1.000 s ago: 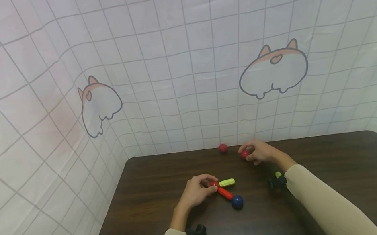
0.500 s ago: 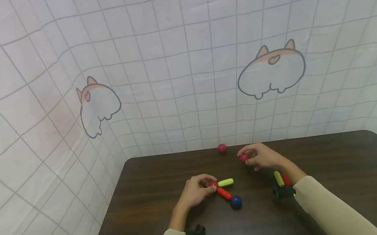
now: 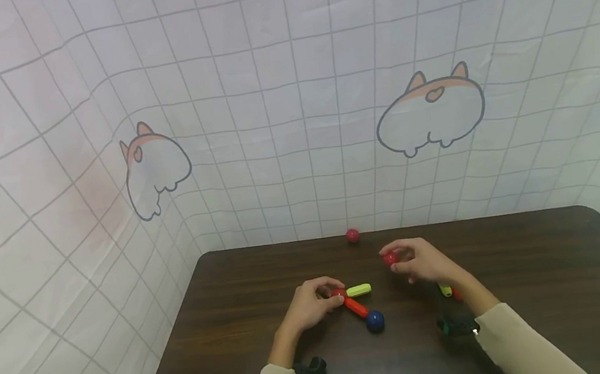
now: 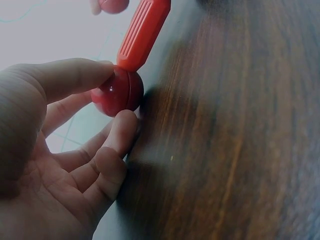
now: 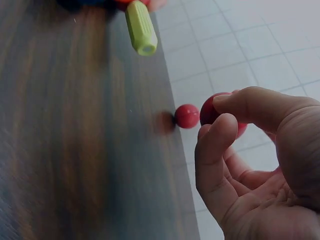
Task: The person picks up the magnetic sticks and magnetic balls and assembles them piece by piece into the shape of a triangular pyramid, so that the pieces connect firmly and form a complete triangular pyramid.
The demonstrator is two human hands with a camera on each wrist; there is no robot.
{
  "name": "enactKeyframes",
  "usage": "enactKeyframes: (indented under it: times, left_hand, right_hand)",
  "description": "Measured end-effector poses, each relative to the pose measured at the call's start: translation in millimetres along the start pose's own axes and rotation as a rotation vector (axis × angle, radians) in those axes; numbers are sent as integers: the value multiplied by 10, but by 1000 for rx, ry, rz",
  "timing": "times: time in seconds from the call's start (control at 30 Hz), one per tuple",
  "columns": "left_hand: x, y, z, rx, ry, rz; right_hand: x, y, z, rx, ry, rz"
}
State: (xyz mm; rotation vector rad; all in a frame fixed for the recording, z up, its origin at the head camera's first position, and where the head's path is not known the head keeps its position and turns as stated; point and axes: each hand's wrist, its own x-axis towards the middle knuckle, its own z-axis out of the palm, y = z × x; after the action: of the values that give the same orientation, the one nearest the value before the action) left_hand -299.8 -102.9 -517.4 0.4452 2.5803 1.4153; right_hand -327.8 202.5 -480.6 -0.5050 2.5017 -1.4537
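From tbl back [image 3: 269, 255], R hand [image 3: 425, 261] drew red ball [image 3: 390, 259] closer.

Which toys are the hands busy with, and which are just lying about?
Seemingly in use:
red ball in the left grip
red stick touching that ball
blue ball
nearby yellow stick
red ball in the right grip

Probably just lying about:
far red ball
half-hidden yellow stick
half-hidden red stick

right hand [image 3: 425, 262] drawn back, red ball [image 3: 390, 259] brought along
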Motion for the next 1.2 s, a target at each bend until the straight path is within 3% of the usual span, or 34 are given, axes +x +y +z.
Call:
enactKeyframes:
  times: [0.37, 1.2]
  left_hand:
    - [9, -35, 0, 4, 2, 0]
    - [1, -15, -5, 7, 1, -2]
  right_hand:
    - [-97, 103, 222, 89, 3, -3]
    - [-111, 87, 466, 101, -37, -3]
